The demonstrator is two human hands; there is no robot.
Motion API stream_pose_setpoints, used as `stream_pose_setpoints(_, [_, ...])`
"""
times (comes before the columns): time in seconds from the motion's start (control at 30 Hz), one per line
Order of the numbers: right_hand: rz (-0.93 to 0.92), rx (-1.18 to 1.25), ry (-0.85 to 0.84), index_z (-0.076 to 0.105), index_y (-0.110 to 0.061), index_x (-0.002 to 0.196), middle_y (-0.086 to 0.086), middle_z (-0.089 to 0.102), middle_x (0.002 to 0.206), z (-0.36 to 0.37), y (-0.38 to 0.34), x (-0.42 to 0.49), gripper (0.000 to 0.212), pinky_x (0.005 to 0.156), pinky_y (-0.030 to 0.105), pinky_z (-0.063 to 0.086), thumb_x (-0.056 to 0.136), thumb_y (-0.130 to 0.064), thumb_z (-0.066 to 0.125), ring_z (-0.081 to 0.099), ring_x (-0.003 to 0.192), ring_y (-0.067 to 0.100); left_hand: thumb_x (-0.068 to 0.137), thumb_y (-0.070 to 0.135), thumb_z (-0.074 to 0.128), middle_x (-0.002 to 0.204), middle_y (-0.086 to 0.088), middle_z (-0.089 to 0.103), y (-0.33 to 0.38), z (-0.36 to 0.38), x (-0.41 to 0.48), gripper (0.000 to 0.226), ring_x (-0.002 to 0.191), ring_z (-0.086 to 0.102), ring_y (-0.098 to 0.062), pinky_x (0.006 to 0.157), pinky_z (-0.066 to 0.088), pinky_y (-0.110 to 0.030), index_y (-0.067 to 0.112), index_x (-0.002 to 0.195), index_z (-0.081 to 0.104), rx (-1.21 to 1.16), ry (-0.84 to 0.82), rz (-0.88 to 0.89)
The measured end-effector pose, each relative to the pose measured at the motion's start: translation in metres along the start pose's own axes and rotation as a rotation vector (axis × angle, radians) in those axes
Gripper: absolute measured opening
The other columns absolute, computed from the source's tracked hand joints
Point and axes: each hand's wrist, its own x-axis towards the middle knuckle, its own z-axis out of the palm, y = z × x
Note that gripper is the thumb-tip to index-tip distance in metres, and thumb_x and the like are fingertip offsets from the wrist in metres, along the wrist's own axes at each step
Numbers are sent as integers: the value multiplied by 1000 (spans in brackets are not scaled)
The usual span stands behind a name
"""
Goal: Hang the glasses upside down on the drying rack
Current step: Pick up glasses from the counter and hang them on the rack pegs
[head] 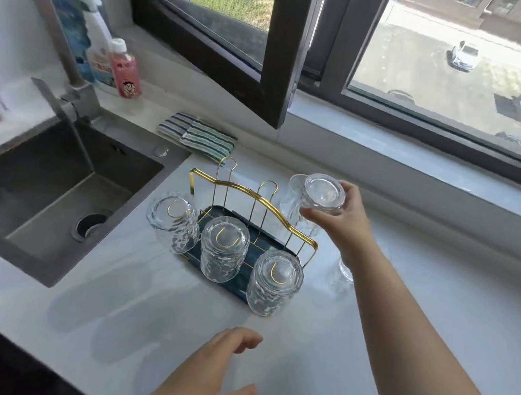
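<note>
The person is standing at a white countertop beside the steel sink, working at a gold wire drying rack set in a dark blue drip tray. Three ribbed glasses are already hanging mouth-down on the near row of prongs: one at the left, one in the middle, one at the right. The right hand is gripping a fourth glass by its sides, inverted with its thick base facing up, and holding it above the rack's far right end. Another glass is showing just behind it, though whether it is sitting on a prong I cannot tell. One more glass is waiting on the counter, partly hidden by the forearm. The left hand is hovering over the counter with fingers spread loosely, holding nothing.

This looks like the placing step for the fourth glass, roughly midway through the job. The next move seems to call for lining the mouth up over one of the two bare far prongs and lowering it straight, steadily, so the rim is not knocking the wire or the neighbouring glass.
</note>
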Motion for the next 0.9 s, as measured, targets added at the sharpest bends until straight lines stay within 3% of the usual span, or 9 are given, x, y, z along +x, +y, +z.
stream_pose_setpoints(0.17, [56, -12, -64, 43, -23, 116, 7, 58, 117, 3, 23, 7, 78, 72, 22, 52, 53, -9, 86, 63, 99, 22, 76, 27, 64, 115, 32, 45, -6, 7, 3, 43, 105, 37, 26, 82, 27, 8, 52, 99, 38, -27, 42, -38])
stream_pose_setpoints(0.27, [59, -34, -95, 43, -25, 114, 3, 58, 114, 4, 31, 6, 74, 65, 17, 52, 54, -12, 86, 63, 94, 18, 76, 26, 65, 114, 30, 48, -7, 13, 4, 44, 104, 40, 24, 82, 29, 7, 52, 100, 38, -50, 53, -59])
stream_pose_setpoints(0.43, [69, -72, -84, 42, -27, 115, 1, 55, 120, 4, 40, 6, 73, 69, 23, 48, 58, -13, 85, 59, 96, 17, 77, 24, 65, 115, 24, 53, -6, 20, 4, 43, 104, 47, 18, 85, 32, 2, 50, 100, 41, -76, 56, -89])
stream_pose_setpoints(0.6, [72, -116, -156, 35, -25, 124, 3, 52, 128, 1, 40, 4, 86, 89, 29, 46, 56, -15, 86, 52, 113, 18, 77, 23, 65, 112, 24, 54, -3, 25, 3, 41, 104, 49, 15, 89, 34, -3, 48, 99, 42, -90, 58, -111])
stream_pose_setpoints(0.7, [57, -154, -188, 31, -23, 133, -2, 42, 134, -12, 42, -5, 90, 104, 30, 32, 61, -8, 83, 38, 124, 13, 78, 22, 65, 112, 23, 55, -1, 27, 3, 40, 106, 50, 11, 92, 34, -6, 48, 98, 42, -97, 47, -116])
stream_pose_setpoints(0.77, [-53, -166, -24, 38, -21, 130, -1, 44, 133, -28, 48, -16, 77, 104, 28, 29, 66, 0, 76, 40, 124, 16, 78, 21, 65, 112, 24, 55, 0, 27, 3, 40, 107, 50, 10, 93, 35, -9, 48, 98, 42, -98, 43, -120])
stream_pose_setpoints(0.83, [-153, -178, 292, 43, -19, 124, -3, 47, 125, -48, 60, -30, 67, 101, 27, 31, 68, -1, 72, 43, 122, 20, 78, 22, 65, 112, 25, 55, 0, 27, 2, 40, 105, 51, 11, 92, 35, -7, 48, 99, 42, -92, 52, -120])
stream_pose_setpoints(0.9, [-88, -238, 514, 37, -20, 128, -2, 42, 130, -67, 77, -40, 73, 105, 32, 30, 66, -12, 76, 37, 127, 21, 78, 24, 65, 111, 25, 56, -2, 28, 0, 39, 104, 50, 13, 89, 34, -2, 48, 99, 43, -79, 64, -121])
